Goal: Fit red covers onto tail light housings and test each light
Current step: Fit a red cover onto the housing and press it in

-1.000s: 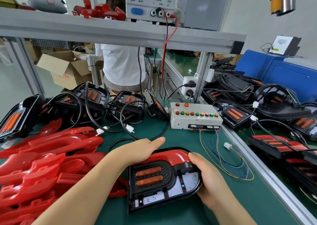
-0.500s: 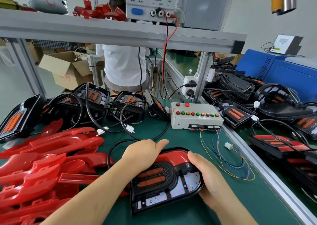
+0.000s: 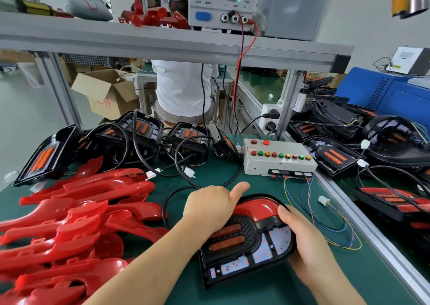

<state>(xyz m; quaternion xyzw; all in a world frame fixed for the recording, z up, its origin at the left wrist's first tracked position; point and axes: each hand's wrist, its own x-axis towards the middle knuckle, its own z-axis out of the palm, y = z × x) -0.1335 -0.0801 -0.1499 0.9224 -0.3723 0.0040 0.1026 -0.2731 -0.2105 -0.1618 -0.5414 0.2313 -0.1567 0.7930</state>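
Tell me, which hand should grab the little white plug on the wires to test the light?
Probably the right hand: the white plug lies just beyond it, on the same side. The left hand sits on the red cover, across the tail light housing from the plug.

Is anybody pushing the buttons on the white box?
No, the left hand and right hand are both on the tail light, apart from the white box.

Left hand (image 3: pixel 209 209) clasps red cover (image 3: pixel 258 208) on housing (image 3: pixel 244 258) gripped by right hand (image 3: pixel 304 242).
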